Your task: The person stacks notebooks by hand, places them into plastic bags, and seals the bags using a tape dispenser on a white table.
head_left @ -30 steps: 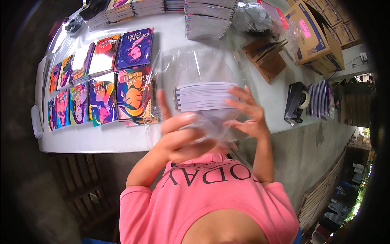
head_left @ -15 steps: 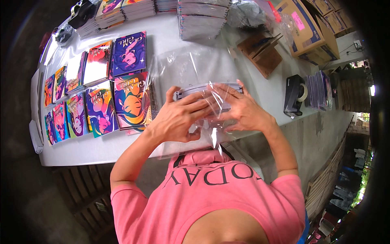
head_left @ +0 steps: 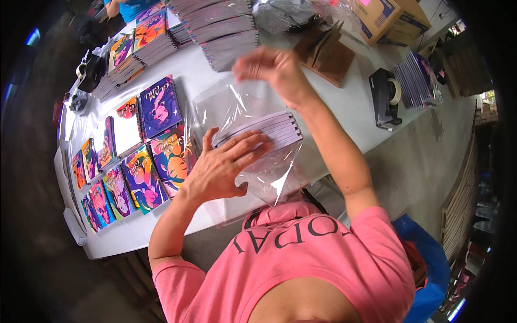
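A small stack of spiral notebooks point(head_left: 284, 132) lies edge-up in front of me, wrapped in a clear plastic bag point(head_left: 222, 102) that spreads loosely beyond and below it. My left hand point(head_left: 223, 164) rests on the stack through the plastic, its fingers stretched out and apart. Lifted past the stack, my right hand point(head_left: 274, 75) hovers near the foot of a tall notebook pile point(head_left: 223, 35). Its fingers are smeared by motion, and I cannot make out anything in them.
Two rows of colourful notebooks point(head_left: 160, 110) cover the table's left side. At the right stand a black tape dispenser point(head_left: 381, 99) and more notebooks point(head_left: 413, 81). Farther back are a brown wooden stand point(head_left: 326, 56), a cardboard box point(head_left: 396, 21) and a person's blue sleeve point(head_left: 134, 8).
My right hand has left the wrapped stack and swung up and away toward the tall pile. The left hand stays on the stack. The whole view has turned and shifted.
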